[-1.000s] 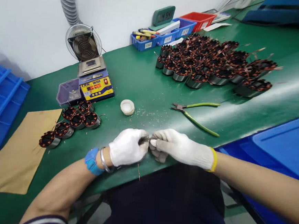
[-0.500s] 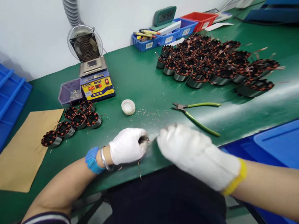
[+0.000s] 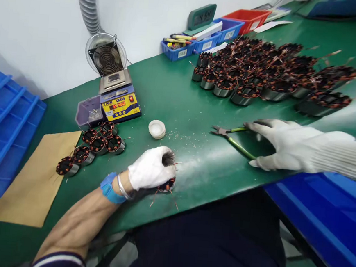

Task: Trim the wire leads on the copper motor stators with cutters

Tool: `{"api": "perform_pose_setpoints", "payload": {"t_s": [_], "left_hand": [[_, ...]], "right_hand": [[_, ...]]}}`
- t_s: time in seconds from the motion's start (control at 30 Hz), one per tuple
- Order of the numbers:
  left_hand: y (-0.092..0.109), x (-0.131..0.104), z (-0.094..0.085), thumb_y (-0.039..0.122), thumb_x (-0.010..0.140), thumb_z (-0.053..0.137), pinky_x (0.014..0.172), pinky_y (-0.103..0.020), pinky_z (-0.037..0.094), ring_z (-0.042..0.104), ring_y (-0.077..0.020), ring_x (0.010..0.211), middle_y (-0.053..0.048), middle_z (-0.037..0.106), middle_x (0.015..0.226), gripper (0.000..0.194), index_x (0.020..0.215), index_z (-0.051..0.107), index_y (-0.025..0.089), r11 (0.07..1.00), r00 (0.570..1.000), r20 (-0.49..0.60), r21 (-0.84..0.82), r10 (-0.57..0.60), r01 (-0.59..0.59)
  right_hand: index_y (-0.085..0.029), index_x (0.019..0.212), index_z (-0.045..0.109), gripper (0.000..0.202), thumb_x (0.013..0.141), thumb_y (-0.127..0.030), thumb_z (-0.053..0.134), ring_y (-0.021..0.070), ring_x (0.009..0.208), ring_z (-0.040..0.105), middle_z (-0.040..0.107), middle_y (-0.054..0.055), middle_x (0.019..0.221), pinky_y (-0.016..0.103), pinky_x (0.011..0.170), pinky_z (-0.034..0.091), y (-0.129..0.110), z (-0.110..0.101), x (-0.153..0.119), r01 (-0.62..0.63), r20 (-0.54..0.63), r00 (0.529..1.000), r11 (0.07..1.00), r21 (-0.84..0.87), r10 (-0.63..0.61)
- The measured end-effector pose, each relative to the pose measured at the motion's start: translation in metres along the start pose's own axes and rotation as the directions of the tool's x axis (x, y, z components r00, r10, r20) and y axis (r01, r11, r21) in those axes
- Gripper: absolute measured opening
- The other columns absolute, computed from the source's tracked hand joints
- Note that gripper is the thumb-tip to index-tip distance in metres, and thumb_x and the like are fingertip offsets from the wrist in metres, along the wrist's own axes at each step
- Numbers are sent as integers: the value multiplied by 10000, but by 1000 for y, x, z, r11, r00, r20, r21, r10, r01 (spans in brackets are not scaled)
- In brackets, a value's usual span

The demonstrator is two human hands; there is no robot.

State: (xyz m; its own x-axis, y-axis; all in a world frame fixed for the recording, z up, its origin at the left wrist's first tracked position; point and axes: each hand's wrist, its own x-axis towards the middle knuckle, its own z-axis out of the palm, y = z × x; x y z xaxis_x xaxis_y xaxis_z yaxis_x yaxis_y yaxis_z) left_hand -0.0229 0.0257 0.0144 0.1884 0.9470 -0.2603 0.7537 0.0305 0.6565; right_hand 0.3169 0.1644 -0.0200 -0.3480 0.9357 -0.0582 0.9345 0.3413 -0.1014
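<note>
Landmark: yellow-and-blue soldering station with red digital readout [image 3: 121,104], on the green bench mat [image 3: 174,96].

- Left hand [image 3: 152,171], white knit glove: below and right of the station at the mat's near edge; fingers curled tight around a copper-wound motor stator with steel ring [image 3: 166,185], wire ends sticking out beneath.
- Right hand [image 3: 283,144], white knit glove: far right of the station; fingers spread, partly open, closing over the green-handled wire cutters [image 3: 234,140] lying flat on the mat. Firm grasp: cannot tell.
- Small white round lid [image 3: 157,129]: just right of the station.
- Six finished stators [image 3: 98,143]: just below the station.
- Large batch of stators [image 3: 263,70]: well to the station's right, at the back.
</note>
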Motion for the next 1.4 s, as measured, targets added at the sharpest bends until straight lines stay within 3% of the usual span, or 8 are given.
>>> {"api": "perform_pose_setpoints", "payload": {"t_s": [0.17,0.33,0.5,0.63,0.7,0.8,1.1,1.4], "left_hand": [[4,-3,2,229,786,587,768,-297,550,697,-203,810,-37,763,901,202,958,687,191,1000,1000,25,-27,8,-7],[1,-1,13,214,817,530,612,-248,494,629,-156,637,11,685,684,121,824,649,190,992,1000,-2,-129,-9,9],[-4,2,20,221,818,530,618,-242,476,605,-147,639,16,668,677,124,766,639,189,983,997,-65,-181,-28,16],[-5,3,22,227,815,536,666,-243,477,598,-148,690,12,668,706,126,729,622,196,985,991,-133,-172,-6,-17],[-6,4,22,222,820,526,654,-239,464,577,-139,664,21,643,681,134,713,604,199,983,990,-143,-183,-1,-25],[-5,4,23,205,819,516,646,-236,454,556,-133,646,27,624,665,129,726,605,200,979,991,-133,-205,-16,-11],[-3,3,22,217,827,521,637,-236,452,557,-140,664,17,629,690,127,736,607,199,983,991,-132,-181,-4,-20],[0,1,16,238,866,516,691,-262,513,639,-163,712,-6,712,769,171,818,675,197,998,991,-128,-50,22,-29]], "right_hand": [[-153,1189,656,496,792,-447,629,327,823,684,648,157,1039,415,660,480,-60,-29,-20,117,332,943,949,-291,-14],[-103,1070,636,379,915,-376,424,385,944,654,628,221,1071,467,734,506,-82,-13,-20,71,125,992,950,-305,-34],[-100,1430,453,563,924,-339,389,355,1115,614,611,207,1266,481,937,496,-88,6,-34,58,-86,996,960,276,-35],[-207,1210,568,404,841,-369,530,230,722,629,654,65,880,361,650,534,-116,15,-73,-172,299,932,476,863,-204],[-209,1120,574,362,801,-381,592,200,685,615,620,39,851,331,607,528,-130,20,-91,-368,426,810,217,904,-402],[-202,1153,565,452,760,-400,668,186,727,623,598,32,893,302,617,526,-143,21,-102,-480,455,725,96,872,-516],[-217,1013,645,301,742,-346,651,179,687,573,635,9,792,281,623,489,-156,1,-90,-306,465,793,403,863,-393],[-250,1394,572,564,835,-318,601,223,798,667,730,32,994,348,785,543,-145,10,-89,-111,385,851,595,796,-356]]}}
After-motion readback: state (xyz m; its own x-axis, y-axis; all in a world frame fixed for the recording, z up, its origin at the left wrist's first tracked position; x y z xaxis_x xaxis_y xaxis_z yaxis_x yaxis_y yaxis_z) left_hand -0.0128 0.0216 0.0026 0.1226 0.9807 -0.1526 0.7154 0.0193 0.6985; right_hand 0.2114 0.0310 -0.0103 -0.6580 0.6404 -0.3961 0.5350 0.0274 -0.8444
